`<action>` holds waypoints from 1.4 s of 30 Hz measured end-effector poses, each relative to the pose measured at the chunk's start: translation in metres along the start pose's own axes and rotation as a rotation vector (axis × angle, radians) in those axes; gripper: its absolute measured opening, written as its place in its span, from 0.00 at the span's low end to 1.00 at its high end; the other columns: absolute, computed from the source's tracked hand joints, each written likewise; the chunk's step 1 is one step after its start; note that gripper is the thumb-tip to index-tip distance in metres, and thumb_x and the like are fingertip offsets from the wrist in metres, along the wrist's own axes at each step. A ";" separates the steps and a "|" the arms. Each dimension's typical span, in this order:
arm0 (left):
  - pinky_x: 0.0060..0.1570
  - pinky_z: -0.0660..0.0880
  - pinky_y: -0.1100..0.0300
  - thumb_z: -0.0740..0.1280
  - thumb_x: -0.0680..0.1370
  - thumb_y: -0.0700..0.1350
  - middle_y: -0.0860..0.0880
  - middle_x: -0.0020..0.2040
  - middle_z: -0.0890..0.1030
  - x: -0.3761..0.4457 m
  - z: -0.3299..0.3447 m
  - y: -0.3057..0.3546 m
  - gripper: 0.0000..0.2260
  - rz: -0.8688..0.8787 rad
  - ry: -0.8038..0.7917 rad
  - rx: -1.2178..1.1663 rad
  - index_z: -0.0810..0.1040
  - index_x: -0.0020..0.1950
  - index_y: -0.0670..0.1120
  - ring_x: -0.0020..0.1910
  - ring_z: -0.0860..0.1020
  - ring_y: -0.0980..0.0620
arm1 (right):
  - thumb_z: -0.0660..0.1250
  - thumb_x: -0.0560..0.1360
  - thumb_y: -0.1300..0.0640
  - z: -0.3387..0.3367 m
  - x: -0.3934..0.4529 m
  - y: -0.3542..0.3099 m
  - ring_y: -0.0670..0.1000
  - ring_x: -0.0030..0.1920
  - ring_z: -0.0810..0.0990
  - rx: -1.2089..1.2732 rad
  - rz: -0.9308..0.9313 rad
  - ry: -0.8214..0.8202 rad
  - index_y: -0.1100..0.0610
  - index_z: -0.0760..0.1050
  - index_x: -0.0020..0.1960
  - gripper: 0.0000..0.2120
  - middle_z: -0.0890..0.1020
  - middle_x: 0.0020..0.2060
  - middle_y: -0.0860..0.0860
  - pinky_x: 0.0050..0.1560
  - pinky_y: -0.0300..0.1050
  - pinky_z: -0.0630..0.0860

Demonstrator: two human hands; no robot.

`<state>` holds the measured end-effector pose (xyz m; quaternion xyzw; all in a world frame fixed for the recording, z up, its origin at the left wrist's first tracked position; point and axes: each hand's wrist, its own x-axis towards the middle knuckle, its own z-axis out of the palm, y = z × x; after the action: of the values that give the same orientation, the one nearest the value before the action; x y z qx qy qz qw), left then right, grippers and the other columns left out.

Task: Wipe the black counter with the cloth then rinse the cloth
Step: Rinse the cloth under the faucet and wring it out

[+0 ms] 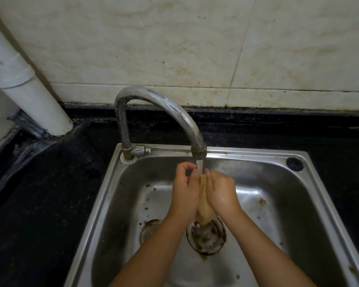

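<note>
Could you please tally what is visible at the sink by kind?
Hands: 2, left hand and right hand
Cloth: 1
Faucet: 1
Sink: 1
White pipe: 1
Total: 6

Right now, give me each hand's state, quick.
Left hand: holding the cloth, fingers curled, under the running faucet.
Right hand: pressed on the same cloth, gripping it.
</note>
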<state>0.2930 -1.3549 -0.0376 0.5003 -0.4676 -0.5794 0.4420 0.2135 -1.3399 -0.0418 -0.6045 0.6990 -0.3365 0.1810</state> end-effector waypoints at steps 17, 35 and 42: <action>0.37 0.73 0.60 0.53 0.81 0.49 0.50 0.42 0.71 -0.006 -0.014 -0.006 0.05 -0.321 0.047 -0.175 0.67 0.54 0.52 0.39 0.72 0.54 | 0.58 0.79 0.55 -0.006 -0.006 0.014 0.47 0.31 0.69 0.453 0.359 0.040 0.58 0.68 0.34 0.15 0.70 0.28 0.50 0.31 0.32 0.65; 0.24 0.67 0.68 0.60 0.72 0.28 0.48 0.32 0.70 0.008 -0.031 0.014 0.12 -0.414 -0.512 0.194 0.71 0.44 0.46 0.27 0.70 0.57 | 0.77 0.58 0.67 -0.037 -0.022 0.031 0.51 0.67 0.57 -0.398 -0.361 -0.225 0.60 0.54 0.72 0.49 0.55 0.69 0.52 0.62 0.39 0.66; 0.22 0.67 0.68 0.62 0.73 0.29 0.47 0.32 0.72 0.014 -0.035 0.037 0.10 -0.461 -0.781 0.342 0.70 0.44 0.44 0.24 0.72 0.59 | 0.71 0.59 0.64 -0.025 -0.002 0.035 0.58 0.60 0.67 -0.370 -0.658 0.111 0.57 0.68 0.57 0.27 0.74 0.57 0.58 0.50 0.55 0.76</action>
<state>0.3273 -1.3787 -0.0060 0.4012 -0.5641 -0.7216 0.0050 0.1726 -1.3301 -0.0488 -0.8000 0.5251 -0.2771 -0.0870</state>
